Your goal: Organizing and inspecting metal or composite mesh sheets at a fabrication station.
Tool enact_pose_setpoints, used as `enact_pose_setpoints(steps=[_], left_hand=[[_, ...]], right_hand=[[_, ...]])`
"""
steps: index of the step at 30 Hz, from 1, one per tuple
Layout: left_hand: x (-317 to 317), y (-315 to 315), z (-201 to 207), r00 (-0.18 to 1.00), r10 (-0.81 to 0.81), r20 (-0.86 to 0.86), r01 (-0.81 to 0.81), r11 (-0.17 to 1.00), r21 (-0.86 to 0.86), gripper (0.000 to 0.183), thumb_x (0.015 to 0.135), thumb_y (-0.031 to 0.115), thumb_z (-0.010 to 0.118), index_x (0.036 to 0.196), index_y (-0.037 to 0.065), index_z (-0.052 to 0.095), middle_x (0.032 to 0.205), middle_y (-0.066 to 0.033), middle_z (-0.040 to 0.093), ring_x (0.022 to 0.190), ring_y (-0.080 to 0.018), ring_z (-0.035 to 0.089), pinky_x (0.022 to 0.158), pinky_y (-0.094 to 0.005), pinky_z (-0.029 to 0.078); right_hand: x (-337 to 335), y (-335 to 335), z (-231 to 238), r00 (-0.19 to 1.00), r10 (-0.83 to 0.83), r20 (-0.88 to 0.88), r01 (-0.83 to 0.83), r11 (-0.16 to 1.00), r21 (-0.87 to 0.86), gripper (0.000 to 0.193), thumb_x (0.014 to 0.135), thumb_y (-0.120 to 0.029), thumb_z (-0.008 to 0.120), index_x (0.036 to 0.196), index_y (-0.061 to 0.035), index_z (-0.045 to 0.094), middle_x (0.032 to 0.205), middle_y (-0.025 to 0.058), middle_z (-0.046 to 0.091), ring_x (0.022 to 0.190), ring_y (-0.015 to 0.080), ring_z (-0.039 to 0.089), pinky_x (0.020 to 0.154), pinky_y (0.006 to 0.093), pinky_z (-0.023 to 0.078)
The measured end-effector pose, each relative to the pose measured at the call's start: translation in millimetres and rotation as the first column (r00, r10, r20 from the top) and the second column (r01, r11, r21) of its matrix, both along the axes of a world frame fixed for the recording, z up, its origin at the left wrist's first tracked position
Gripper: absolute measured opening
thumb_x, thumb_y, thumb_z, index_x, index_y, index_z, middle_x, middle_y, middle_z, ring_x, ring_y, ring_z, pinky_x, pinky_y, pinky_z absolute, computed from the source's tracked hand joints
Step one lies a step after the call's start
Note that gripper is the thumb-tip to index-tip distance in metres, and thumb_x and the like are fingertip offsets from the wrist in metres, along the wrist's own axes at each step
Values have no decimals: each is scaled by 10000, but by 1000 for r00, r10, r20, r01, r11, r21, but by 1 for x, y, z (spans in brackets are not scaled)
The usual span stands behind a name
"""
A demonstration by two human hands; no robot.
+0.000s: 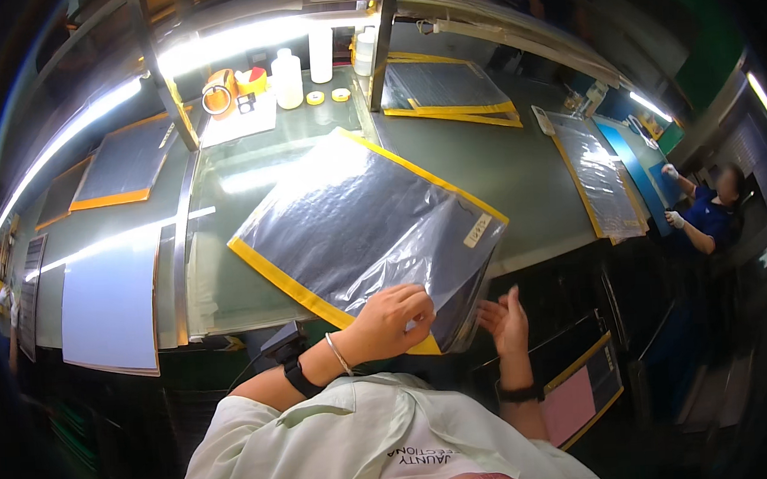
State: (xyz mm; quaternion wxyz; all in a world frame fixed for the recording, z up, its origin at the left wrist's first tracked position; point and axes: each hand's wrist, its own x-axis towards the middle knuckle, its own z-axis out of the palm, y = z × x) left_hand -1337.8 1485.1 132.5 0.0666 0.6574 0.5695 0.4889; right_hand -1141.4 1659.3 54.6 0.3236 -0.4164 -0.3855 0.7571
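A large dark sheet [330, 216] under clear plastic film [410, 255], with yellow-taped edges, lies askew on the glass-topped table in front of me. A small pale label [475, 232] sits near its right corner. My left hand [392, 321] is over the sheet's near edge, its fingers curled closed on the wrinkled film; creases run towards them. Just off the sheet's right side is my right hand [504, 322], with thumb and fingers apart and nothing visible in it. The sheet's near corner hangs over the table edge between my hands.
Tape rolls [219, 94] and white bottles [287, 78] stand at the back below a bright lamp. More yellow-edged sheets [445, 89] lie back right. Left is a pale board [109, 297]. A co-worker [710, 214] works at far right. A metal post [382, 49] rises behind.
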Motion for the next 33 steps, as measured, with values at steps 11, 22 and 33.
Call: enact_pose_setpoints(steps=[11, 22, 33], left_hand=[[34, 26, -42, 967, -26, 254, 92, 963, -252, 94, 784, 120, 581, 761, 34, 610, 750, -110, 602, 693, -272, 584, 614, -334, 462], [-69, -82, -22, 728, 631, -267, -680, 716, -160, 418, 773, 214, 634, 1154, 76, 530, 1230, -148, 475, 1175, -317, 413, 967, -417, 313], [-93, -143, -67, 438, 857, -271, -899, 421, -121, 378, 810, 213, 583, 1145, 49, 521, 1244, -162, 452, 1202, -347, 375, 995, -478, 258]], right_hand=[[-9, -108, -17, 833, 407, 376, -545, 721, 427, 350, 860, -263, 579, 1099, -18, 505, 1060, 85, 550, 975, 195, 565, 811, 309, 470], [-19, -68, -19, 963, -95, -251, 81, 995, -63, 313, 883, -354, 511, 995, -61, 523, 893, 95, 624, 727, 197, 631, 551, 289, 534], [-31, 86, 66, 997, -82, 12, 80, 989, 120, 15, 829, -32, 524, 815, -27, 520, 618, 33, 550, 452, 117, 555, 393, 195, 467]])
